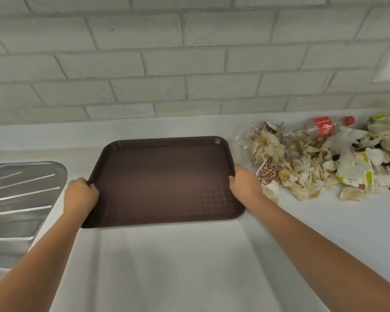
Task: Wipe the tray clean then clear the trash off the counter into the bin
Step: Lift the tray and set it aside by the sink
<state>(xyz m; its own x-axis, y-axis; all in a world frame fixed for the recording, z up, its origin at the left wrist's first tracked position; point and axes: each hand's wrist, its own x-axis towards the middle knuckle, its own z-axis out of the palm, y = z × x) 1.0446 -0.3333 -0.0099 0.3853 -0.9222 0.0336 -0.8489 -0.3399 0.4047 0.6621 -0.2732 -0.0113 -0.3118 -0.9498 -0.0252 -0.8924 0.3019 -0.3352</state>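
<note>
A white counter fills the lower half of the frame and runs back to a wall of pale grey brick-shaped tiles with lighter joints, which takes up the whole upper half. At the left edge of the frame a ribbed steel drainboard is set into the counter, its grooves catching the light.

The tray, dark brown with a fine textured face and a raised rim, sits in the middle of the frame, its far edge near the foot of the wall. Its face looks bare. The left hand grips the tray's left rim near the front corner, fingers curled over the edge. The right hand holds the right rim, thumb on top and fingers wrapped round the side. A soft shadow lies on the counter in front of the tray; whether it rests flat or is raised a little cannot be told.

Just right of the tray, in the right middle of the frame, lies the trash pile: crumpled, stained paper napkins, a leopard-print paper cup close beside the right hand, a crushed clear plastic bottle with a red label and red cap lying on its side toward the wall, and a white wrapper with green print. The pile runs off the right edge of the frame.
</note>
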